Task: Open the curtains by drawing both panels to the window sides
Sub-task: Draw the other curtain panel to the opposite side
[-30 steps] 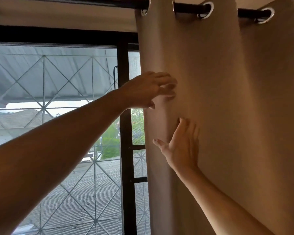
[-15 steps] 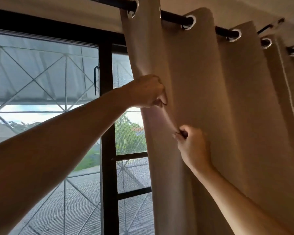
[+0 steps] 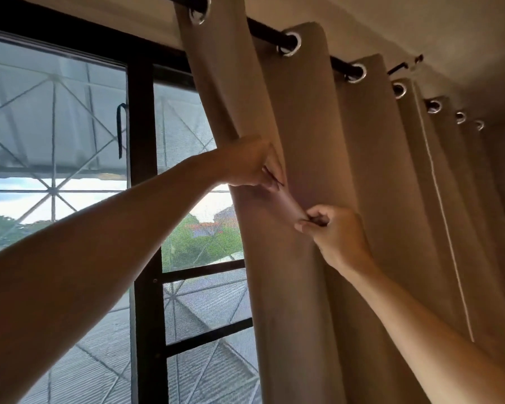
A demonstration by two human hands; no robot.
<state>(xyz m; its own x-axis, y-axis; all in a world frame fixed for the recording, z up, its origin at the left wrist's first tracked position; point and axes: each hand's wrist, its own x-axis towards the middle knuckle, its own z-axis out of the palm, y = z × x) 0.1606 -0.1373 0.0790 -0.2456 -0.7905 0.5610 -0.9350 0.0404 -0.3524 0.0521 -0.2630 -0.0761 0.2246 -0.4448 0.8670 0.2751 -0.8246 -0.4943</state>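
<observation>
**Head view: both your hands pinched on the right curtain panel**

Your left hand is closed on the leading edge of the curtain panel, fingers bunched on the fabric up near the panel's left fold. Your right hand is lower and to the right, thumb and fingers clamped on a tuck of the same cloth. Fabric between the two grips is pulled into a tight diagonal ridge.

Panel hangs by metal eyelets on a dark curtain rod, folded into pleats that stack toward the right wall. Its left edge sits just right of the dark window frame. Glass left of that is uncovered: diagonal metal grille, roofs and trees outside. Pane right of the post partly covered by the panel.
</observation>
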